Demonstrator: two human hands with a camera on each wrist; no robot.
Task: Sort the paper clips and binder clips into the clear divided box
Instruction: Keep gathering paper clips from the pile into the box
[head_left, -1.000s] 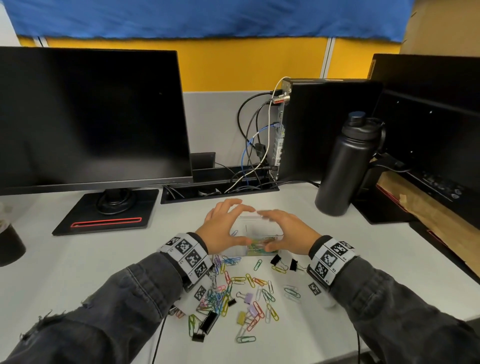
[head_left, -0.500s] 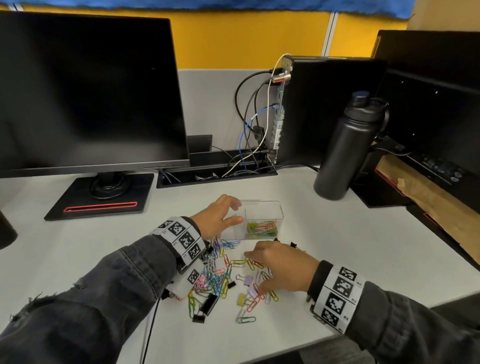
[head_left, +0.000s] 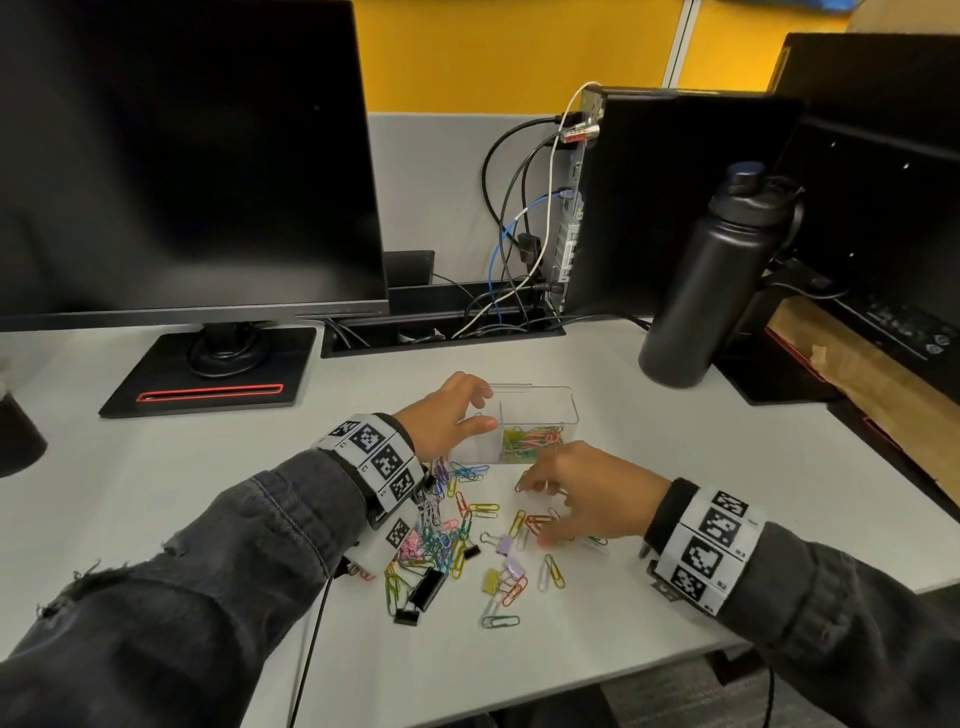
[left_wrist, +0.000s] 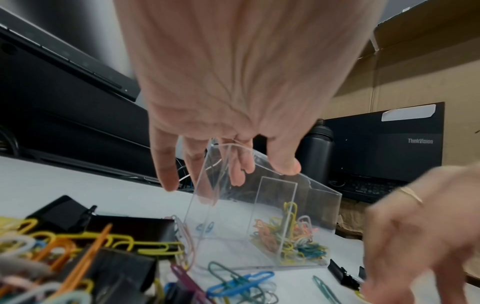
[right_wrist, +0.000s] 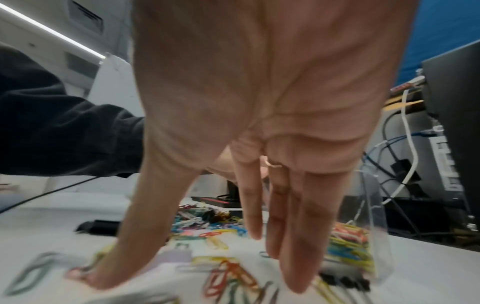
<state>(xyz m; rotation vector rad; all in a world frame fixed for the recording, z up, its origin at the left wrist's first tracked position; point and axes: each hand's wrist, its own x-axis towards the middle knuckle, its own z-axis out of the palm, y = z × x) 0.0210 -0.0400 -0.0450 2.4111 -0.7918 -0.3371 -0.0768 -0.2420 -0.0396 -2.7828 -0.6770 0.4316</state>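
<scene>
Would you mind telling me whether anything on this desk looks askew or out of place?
Only the unsorted clips scattered on the desk. The clear divided box stands upright, its left compartment seemingly empty; the left hand steadies it.

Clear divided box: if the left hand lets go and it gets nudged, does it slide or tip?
Probably slides: the clear divided box looks light, thin-walled plastic on a smooth desk. Paper clips fill only its right compartment, so it may pivot. The left hand grips its left end, likely as a brace.
</scene>
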